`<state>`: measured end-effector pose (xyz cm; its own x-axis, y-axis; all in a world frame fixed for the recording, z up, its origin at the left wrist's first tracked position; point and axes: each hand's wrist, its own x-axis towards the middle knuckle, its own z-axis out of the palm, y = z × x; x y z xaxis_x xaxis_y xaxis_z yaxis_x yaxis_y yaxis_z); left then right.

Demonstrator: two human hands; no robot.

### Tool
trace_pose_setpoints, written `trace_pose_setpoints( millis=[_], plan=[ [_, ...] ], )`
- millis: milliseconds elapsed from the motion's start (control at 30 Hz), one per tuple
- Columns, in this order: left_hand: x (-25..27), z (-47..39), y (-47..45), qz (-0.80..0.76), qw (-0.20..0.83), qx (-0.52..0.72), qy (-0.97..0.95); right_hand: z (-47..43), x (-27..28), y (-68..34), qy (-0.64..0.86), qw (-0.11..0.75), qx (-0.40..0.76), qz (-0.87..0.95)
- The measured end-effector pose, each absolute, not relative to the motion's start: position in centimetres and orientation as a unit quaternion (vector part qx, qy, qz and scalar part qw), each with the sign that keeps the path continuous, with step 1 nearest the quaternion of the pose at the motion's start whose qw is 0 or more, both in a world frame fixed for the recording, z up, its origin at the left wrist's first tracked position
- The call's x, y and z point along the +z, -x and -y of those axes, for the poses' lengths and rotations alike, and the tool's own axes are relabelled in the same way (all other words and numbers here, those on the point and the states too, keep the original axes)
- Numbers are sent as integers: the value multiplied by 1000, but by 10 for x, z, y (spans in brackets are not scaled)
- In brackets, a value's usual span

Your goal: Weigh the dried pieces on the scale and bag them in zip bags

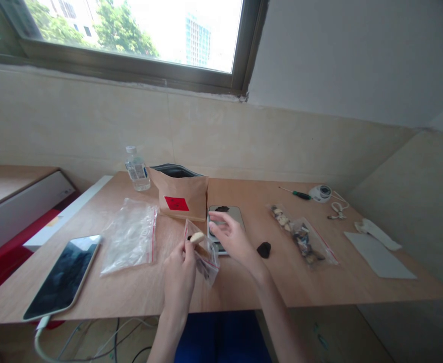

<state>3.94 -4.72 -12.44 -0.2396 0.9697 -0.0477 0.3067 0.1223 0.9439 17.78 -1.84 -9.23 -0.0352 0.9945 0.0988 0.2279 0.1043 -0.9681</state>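
Note:
My left hand is closed on the edge of a small clear zip bag with a red seal line. A pale, slice-like piece shows at the bag's mouth, just above my left thumb and fingertips. My right hand hovers over a flat digital scale, fingers apart and nothing visible in them. On the scale's far end lies a dark, flaky piece. Another dark lump rests on the table to the right of my right wrist.
Behind the hands stands an open brown paper pouch with a red label, beside a clear bottle. Leftward lie empty zip bags and a tablet. Filled bags, a screwdriver, a white camera and white paper lie rightward.

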Motion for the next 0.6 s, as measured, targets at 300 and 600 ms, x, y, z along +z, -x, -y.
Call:
trace_pose_setpoints(
  millis=[300,600],
  plan=[
    [-124,44,-36,-595,573,478,-297,-36,-148,-212,589,371,139,705],
    [-120,45,-35,-600,581,466,-292,-72,-167,-228,620,226,83,747]
  ],
)
